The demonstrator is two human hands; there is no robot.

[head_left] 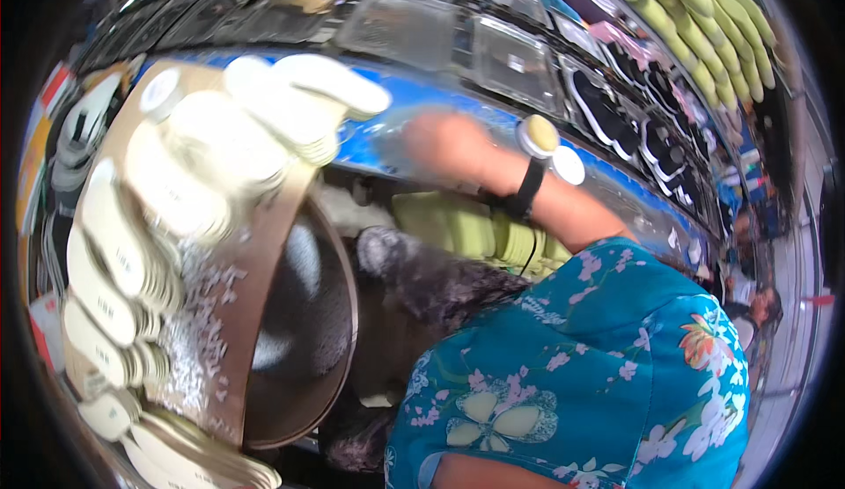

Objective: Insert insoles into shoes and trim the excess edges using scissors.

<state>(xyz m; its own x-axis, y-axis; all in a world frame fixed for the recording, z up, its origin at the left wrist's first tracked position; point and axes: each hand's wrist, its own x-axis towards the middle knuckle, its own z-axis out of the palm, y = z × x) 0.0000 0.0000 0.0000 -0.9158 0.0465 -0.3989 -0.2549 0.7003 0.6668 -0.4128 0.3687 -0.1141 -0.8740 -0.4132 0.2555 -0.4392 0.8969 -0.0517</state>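
My right hand (444,147), with a black band on its wrist, is over the blue work surface (400,93). It is smeared by motion, so its fingers and anything in them cannot be made out. Beside its wrist stands a small round white container (538,135) with a yellowish top, and a white round disc (569,166) lies next to that. To the left of the hand, cream-white insoles (330,82) lie in stacks on a brown board (211,313). Only part of my left arm shows at the lower edge; my left hand is out of the picture.
White scraps (198,313) litter the board among more insole stacks (110,308). A round-rimmed basin (304,357) sits against its edge. Light green stacked pieces (449,223) lie below the blue surface. Beyond are clear-topped trays (400,27), black sneakers (598,110) and hanging yellow-green pieces (682,18).
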